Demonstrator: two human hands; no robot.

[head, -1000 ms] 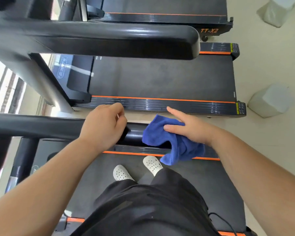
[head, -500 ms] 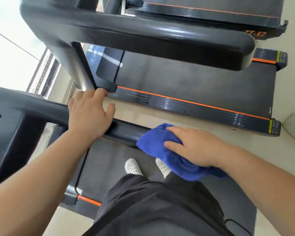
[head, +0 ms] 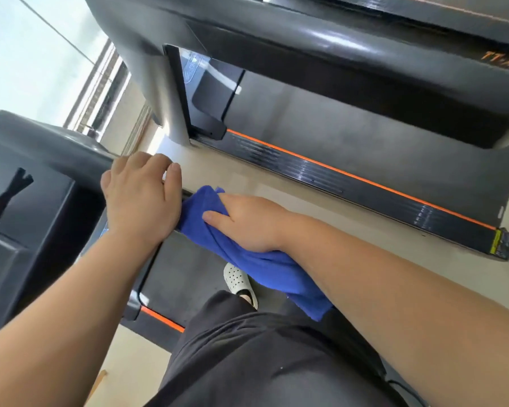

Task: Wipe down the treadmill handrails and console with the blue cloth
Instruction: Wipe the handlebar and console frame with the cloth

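Note:
The blue cloth (head: 247, 259) is wrapped over the black handrail of my treadmill, and my right hand (head: 247, 221) presses down on it and grips it. My left hand (head: 141, 195) rests on the same handrail (head: 56, 148) just left of the cloth, fingers curled over the rail's far side, touching the cloth's edge. Most of the rail between the two hands is hidden. The grey console (head: 18, 207) of my treadmill, with a dark slot in it, is at the far left.
A neighbouring treadmill lies ahead, with its thick black handrail (head: 335, 54) across the top and an orange-striped deck edge (head: 365, 186). Beige floor (head: 306, 207) runs between the machines. My dark trousers and a white shoe (head: 238, 280) stand on the belt below. Windows are at the upper left.
My right hand has slid the cloth leftward along the handrail until it meets my left hand. My left hand has shifted left toward the console. The view has swung left.

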